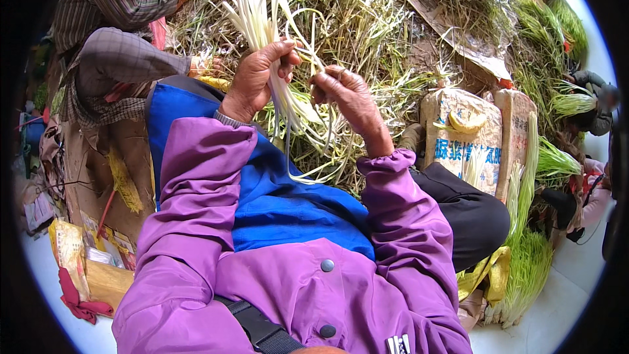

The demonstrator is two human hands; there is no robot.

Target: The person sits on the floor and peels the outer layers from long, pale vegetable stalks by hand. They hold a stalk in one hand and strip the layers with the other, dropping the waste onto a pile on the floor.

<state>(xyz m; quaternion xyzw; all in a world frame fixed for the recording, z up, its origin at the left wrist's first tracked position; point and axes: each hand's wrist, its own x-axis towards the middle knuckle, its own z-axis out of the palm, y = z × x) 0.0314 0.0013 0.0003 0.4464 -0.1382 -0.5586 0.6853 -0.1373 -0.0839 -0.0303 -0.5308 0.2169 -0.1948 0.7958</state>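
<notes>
My left hand (254,77) is closed around a bundle of long, pale stalks (254,18), which look like blanched garlic chives. Their white ends fan out above the fist, while the thin lengths hang below it over the blue apron (282,213). Close by on the right, my right hand (348,95) has its fingers pinched together on a thin pale stalk (313,59) beside the bundle. Part of that stalk loops up between the two hands. Both hands are above my lap, a short distance apart.
Loose stalks and leaves (367,19) cover the ground ahead. A printed sack (452,108) lies right of my hands, with a yellow ring-shaped thing (467,122) on it. Green bunches (529,269) lie far right. Another person (121,59) sits at the upper left.
</notes>
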